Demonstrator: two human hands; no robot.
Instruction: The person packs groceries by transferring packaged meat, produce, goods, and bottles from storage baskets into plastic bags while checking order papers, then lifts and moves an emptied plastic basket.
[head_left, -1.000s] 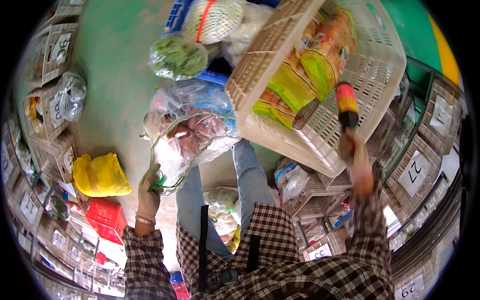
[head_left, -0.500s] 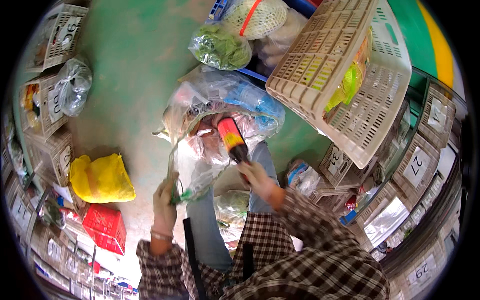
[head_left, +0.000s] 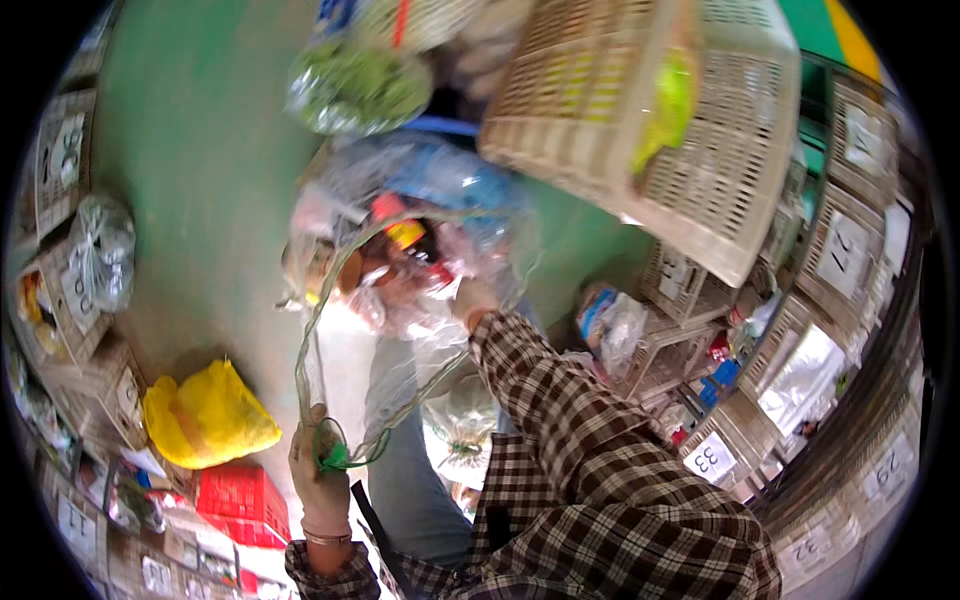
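My left hand is closed on the gathered rim of a clear mesh-like bag, where a green drawstring loops beside the fingers. The rim is stretched wide from there toward my knees. Inside the mouth lies a dark bottle with a red and yellow label, tilted among clear plastic packages and a blue-tinted one. My right hand reaches into the bag at the bottle's red end. Its fingers are blurred and partly hidden, so whether they still grip the bottle does not show.
A large beige crate is tipped at upper right, beside bagged green leaves. A yellow sack and a red crate lie at left. Shelves of labelled bins line the right, with more bins along the left.
My right hand has lowered the bottle from above the bag's mouth down among the packages. My left hand has moved down and slightly left, stretching the rim. The whole view has shifted.
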